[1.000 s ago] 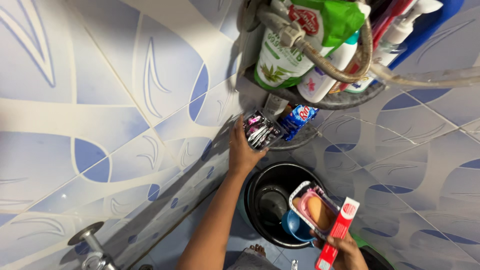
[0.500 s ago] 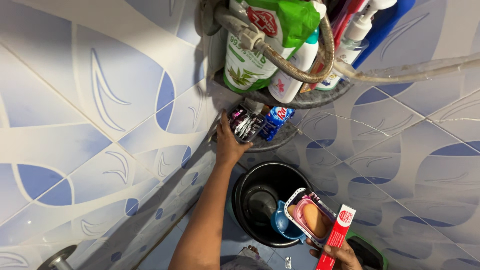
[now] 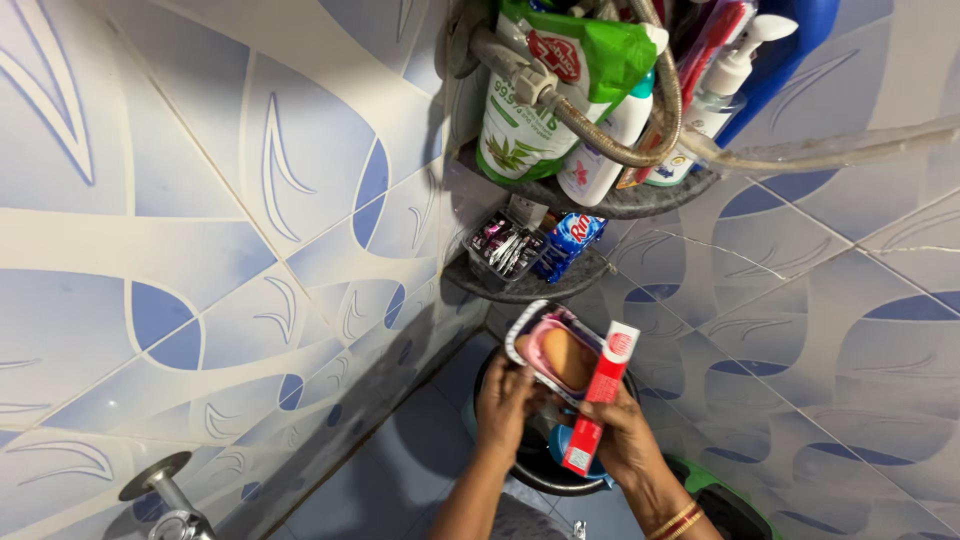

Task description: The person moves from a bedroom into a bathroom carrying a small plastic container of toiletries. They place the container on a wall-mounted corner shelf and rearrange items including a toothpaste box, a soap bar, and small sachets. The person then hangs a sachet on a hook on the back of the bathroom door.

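Now both hands [image 3: 560, 420] grip soap dish [image 3: 545, 345] (orange bar [image 3: 567, 358] inside).

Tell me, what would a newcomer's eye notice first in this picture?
Probably the two hands at the bottom centre: the left hand and right hand hold a soap dish with an orange soap bar, and a red carton. Above them, crowded corner shelves hang on blue patterned tiles.

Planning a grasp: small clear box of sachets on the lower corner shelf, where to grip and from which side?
Grip the clear box across its two long walls, coming from the open room side, probably. The tiled wall sits behind it, a blue packet crowds its right, and the upper shelf overhangs, blocking a top approach.
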